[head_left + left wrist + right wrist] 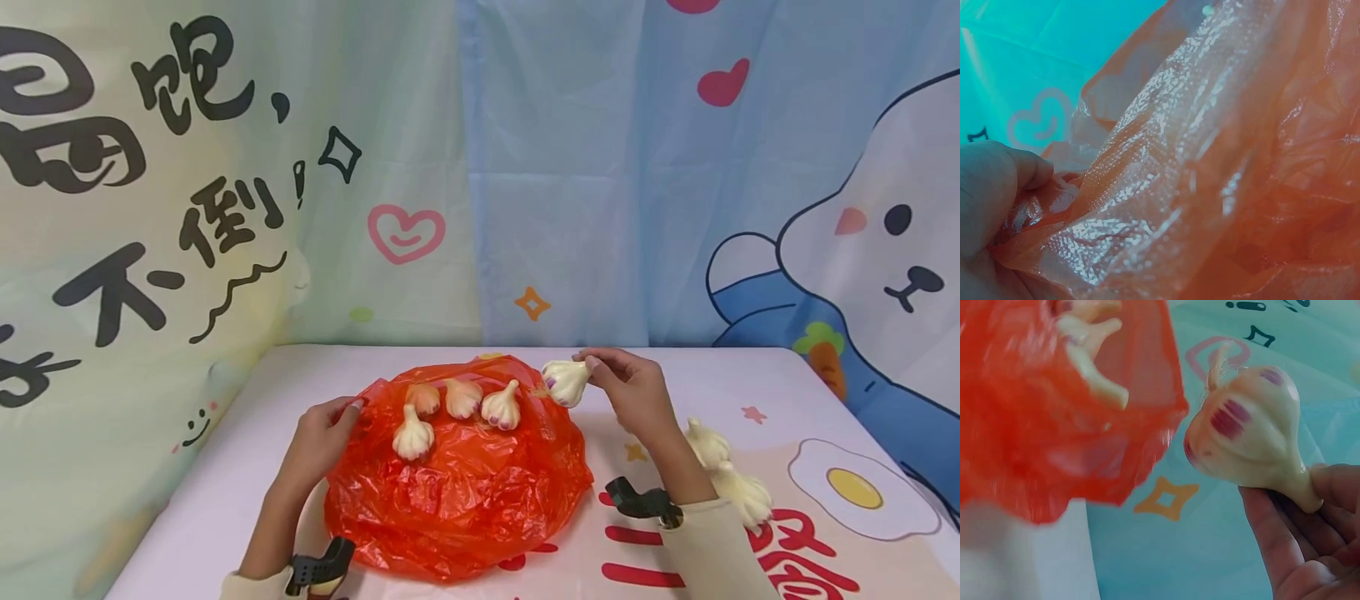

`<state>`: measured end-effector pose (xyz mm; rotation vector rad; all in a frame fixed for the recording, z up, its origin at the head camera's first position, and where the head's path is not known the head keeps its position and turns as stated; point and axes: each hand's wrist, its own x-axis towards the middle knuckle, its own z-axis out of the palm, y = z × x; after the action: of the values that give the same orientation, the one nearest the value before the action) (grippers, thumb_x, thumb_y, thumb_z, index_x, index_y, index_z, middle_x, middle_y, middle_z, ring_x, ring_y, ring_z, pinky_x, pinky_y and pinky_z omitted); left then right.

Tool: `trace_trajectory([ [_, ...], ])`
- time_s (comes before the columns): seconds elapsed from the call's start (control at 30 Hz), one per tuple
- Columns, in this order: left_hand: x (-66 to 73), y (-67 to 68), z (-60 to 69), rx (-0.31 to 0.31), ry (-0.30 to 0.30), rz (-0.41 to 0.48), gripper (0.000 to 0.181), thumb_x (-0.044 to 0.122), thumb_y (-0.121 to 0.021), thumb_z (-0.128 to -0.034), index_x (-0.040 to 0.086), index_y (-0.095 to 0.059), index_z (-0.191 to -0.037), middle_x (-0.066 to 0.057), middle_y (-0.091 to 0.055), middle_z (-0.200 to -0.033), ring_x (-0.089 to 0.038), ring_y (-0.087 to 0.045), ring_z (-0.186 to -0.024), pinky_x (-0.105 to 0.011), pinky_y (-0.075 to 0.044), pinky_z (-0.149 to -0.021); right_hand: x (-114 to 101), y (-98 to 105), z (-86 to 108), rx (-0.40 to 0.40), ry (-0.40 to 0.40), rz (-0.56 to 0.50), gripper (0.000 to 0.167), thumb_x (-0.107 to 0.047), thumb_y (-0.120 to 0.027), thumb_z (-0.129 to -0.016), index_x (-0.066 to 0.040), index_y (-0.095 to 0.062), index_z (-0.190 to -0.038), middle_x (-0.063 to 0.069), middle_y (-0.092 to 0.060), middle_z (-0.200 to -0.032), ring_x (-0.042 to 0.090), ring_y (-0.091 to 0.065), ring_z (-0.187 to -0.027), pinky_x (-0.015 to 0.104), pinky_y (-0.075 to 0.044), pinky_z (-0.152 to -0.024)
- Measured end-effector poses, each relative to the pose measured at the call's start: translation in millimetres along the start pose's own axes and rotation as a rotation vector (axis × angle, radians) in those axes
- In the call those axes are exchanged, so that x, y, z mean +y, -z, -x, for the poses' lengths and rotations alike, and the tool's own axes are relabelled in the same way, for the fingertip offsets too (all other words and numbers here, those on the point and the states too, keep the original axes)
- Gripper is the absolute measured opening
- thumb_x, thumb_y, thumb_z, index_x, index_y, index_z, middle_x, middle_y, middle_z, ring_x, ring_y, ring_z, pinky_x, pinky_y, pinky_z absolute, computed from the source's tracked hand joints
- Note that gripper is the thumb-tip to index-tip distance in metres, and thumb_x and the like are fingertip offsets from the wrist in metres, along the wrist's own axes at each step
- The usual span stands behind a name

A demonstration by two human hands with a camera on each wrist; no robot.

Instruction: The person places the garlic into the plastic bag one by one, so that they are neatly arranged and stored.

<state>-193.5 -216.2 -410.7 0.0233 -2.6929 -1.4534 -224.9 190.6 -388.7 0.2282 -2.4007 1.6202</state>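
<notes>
A thin red plastic bag (465,500) lies spread on the table, its edge pinched by my left hand (322,440) between thumb and fingers. In the left wrist view the crinkled bag (1166,206) fills most of the picture. My right hand (633,392) holds a garlic bulb (564,383) by its stem at the bag's right rim. The same bulb (1247,425), with purple patches and stringy roots, shows closely in the right wrist view. On the bag are several more bulbs: one garlic bulb (413,435) in front, others in a row behind, two tinted by the red film.
To the right, beside my right forearm, garlic bulbs (738,492) lie on the table, partly covered by the arm. The white table (247,450) carries printed red lettering and a fried egg. A printed curtain (555,167) hangs behind its far edge.
</notes>
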Motion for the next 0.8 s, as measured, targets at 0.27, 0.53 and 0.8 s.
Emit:
trace_trajectory([
  [0.27, -0.9, 0.8, 1.3, -0.002, 0.009, 0.012, 0.033, 0.026, -0.048, -0.1024, 0.005, -0.067, -0.119, -0.01, -0.069, -0.103, -0.023, -0.065, -0.082, -0.034, -0.058, -0.075, -10.7, -17.9, -6.4, -0.099, 0.057, -0.136, 0.034, -0.027, -0.06, -0.098, 0.0, -0.068, -0.116, 0.014, -0.067, -0.111, 0.018, -0.067, -0.097, 0.029, -0.054, -0.083],
  [0.53, 0.4, 1.1, 1.3, -0.008, 0.018, 0.031, 0.033, 0.026, -0.047, -0.1025, 0.005, -0.066, -0.119, -0.011, -0.069, -0.103, -0.022, -0.066, -0.082, -0.035, -0.058, -0.074, -17.5, -36.1, -11.4, -0.239, 0.044, -0.15, 0.025, -0.016, -0.06, -0.098, 0.001, -0.068, -0.114, 0.015, -0.067, -0.11, 0.026, -0.067, -0.096, 0.036, -0.054, -0.084],
  [0.8, -0.2, 1.3, 0.5, -0.007, 0.003, 0.036, 0.033, 0.026, -0.047, -0.1027, 0.005, -0.067, -0.118, -0.011, -0.069, -0.102, -0.022, -0.066, -0.082, -0.035, -0.058, -0.075, -13.1, -54.4, -13.2, -0.317, 0.068, -0.122, 0.023, -0.016, -0.062, -0.097, -0.001, -0.07, -0.111, 0.012, -0.069, -0.107, 0.024, -0.067, -0.095, 0.04, -0.054, -0.087],
])
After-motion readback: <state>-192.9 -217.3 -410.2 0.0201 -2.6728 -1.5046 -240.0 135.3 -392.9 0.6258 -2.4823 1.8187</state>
